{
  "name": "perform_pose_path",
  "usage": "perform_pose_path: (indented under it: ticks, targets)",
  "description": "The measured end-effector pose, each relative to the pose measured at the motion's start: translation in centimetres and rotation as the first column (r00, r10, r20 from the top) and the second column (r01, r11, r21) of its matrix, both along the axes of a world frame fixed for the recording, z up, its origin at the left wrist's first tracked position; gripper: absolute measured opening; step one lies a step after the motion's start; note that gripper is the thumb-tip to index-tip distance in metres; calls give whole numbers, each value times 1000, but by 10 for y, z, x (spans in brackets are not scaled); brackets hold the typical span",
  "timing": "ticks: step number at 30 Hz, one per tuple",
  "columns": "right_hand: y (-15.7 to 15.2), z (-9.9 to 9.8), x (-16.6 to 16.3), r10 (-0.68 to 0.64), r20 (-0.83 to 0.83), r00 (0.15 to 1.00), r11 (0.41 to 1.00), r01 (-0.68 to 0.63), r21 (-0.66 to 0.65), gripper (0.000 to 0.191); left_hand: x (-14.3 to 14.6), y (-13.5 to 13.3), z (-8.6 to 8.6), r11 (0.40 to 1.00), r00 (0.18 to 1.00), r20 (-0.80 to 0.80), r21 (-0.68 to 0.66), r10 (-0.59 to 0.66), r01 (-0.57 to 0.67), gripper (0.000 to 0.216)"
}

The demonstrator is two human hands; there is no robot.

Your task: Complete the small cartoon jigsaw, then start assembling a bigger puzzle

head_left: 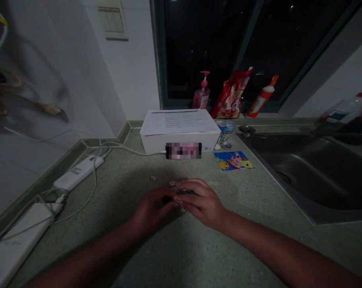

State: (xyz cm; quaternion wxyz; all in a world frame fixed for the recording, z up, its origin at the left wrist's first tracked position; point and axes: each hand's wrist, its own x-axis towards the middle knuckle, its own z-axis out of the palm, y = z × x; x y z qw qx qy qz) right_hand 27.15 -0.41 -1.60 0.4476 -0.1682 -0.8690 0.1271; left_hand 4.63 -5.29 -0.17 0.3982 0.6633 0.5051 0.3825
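Note:
My left hand (154, 210) and my right hand (200, 202) meet low over the speckled green countertop (115, 244), curled around a small cluster of colourful pieces (177, 185), possibly jigsaw pieces. The fingers hide most of the cluster, and one bit pokes out below them (183, 209). A single loose piece (152, 178) lies apart, just beyond my left hand. A cartoon picture card (233, 161) lies further ahead, beyond my right hand.
Straight ahead stands a white box (181, 140) topped with printed paper. A steel sink (301, 172) lies right; a power bank (78, 173), power strip (19, 240) and white cables lie left. A pink soap dispenser (201, 94), a red packet (231, 96) and an orange bottle (261, 98) line the dark window.

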Motion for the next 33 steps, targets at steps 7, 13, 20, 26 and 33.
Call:
perform_pose_path:
  ticks: [7,13,20,26,33]
  targets:
    - [-1,1,1,22,43,999,1000,-22,-6,34,-1,4,2,984,992,122,-177,14,8,24]
    - [1,-1,1,20,27,999,1000,-20,-2,30,-2,5,-3,981,996,91,-194,8,10,22]
    - [1,-3,1,21,28,999,999,-19,-39,21,-7,10,-4,984,996,84,-177,33,-18,23]
    - [7,-2,7,-58,56,997,992,63,-107,29,-27,24,0,972,970,-155,-107,190,-208,25]
    - [24,-14,19,-201,92,975,954,216,-209,22,-74,52,4,940,885,-370,-78,283,-333,32]
